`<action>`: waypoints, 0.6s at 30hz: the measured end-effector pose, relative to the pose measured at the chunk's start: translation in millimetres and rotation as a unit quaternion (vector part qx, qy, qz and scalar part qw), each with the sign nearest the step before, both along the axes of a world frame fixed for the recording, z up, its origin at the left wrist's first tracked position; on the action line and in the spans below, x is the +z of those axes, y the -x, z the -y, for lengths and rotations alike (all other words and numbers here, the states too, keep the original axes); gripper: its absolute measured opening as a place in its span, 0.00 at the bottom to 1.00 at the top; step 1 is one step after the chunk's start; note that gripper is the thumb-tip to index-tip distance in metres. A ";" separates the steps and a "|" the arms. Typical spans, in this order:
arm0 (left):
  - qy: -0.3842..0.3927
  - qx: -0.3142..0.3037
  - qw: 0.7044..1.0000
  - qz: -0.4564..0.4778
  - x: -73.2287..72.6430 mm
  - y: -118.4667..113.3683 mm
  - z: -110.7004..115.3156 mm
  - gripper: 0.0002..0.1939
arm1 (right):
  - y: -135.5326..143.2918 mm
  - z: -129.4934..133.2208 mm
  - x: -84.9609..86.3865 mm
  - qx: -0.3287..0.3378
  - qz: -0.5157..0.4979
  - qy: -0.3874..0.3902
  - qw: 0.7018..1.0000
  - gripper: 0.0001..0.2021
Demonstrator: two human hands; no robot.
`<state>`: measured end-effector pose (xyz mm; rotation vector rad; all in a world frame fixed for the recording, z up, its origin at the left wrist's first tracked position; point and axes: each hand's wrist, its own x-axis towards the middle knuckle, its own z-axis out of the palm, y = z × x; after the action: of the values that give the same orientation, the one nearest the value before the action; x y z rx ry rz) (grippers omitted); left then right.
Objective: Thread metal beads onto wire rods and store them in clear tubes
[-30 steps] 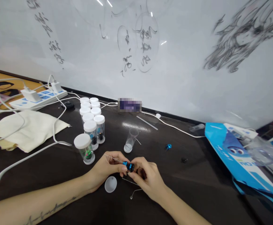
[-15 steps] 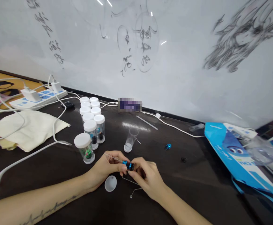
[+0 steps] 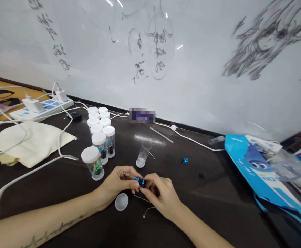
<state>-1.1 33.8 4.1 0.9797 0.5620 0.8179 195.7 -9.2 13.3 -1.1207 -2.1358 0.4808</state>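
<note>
Between the fingertips of both hands is a small blue-and-black part [image 3: 141,182] with a thin metal rod [image 3: 124,173] sticking out to the left. My left hand [image 3: 121,182] is closed, pinching its blue end. From the other side, my right hand [image 3: 164,194] pinches the black end, and its fingers hide some of it. A white round cap [image 3: 121,202] lies below my left hand. Near my right hand, a thin wire with a small loop [image 3: 144,216] rests on the table. Beyond the hands, a clear tube [image 3: 144,151] stands on a white base.
Several lidded clear jars [image 3: 99,139] with small coloured parts stand at left. A blue part [image 3: 185,161] and a black one [image 3: 202,175] lie to the right. Further out are a blue bag [image 3: 239,148], a cream cloth pouch [image 3: 31,141], a power strip [image 3: 49,103] and white cables.
</note>
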 end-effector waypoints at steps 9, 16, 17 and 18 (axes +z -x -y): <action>0.003 0.000 1.000 -0.008 0.6 0.8 0.9 0.09 | -0.6 0.3 -0.6 -0.003 0.003 0.010 1.000 0.09; 0.002 0.001 1.000 -0.007 2.0 0.9 0.4 0.09 | -0.5 -1.4 0.3 -0.001 0.009 0.009 1.000 0.07; 0.002 0.001 1.000 -0.008 1.9 0.9 0.2 0.09 | -0.6 -1.0 0.3 -0.001 0.008 0.011 1.000 0.08; 0.003 0.001 1.000 -0.009 1.9 0.8 0.1 0.09 | -0.7 -0.4 0.2 -0.001 0.007 0.012 1.000 0.09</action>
<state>-1.9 33.7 6.0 0.9820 0.5814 0.8099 196.3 -8.8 13.5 -1.1419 -2.1462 0.5004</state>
